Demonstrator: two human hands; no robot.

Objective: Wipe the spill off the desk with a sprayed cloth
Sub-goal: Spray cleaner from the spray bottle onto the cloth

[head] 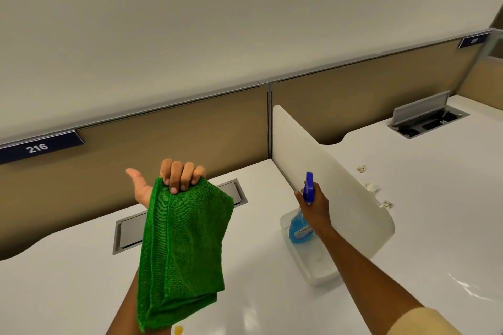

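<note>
My left hand is raised above the white desk and grips the top edge of a folded green cloth, which hangs down over my forearm. My right hand is closed around the neck of a spray bottle with a blue trigger head and blue liquid. The bottle stands in or just above a clear plastic tray beside the divider. A small yellow patch shows on the desk at the bottom edge, partly hidden by the cloth.
A white divider panel separates this desk from the neighbouring desk, where small paper scraps lie. A closed grey cable hatch sits behind the cloth; an open one is at far right. Tan partition walls carry number labels.
</note>
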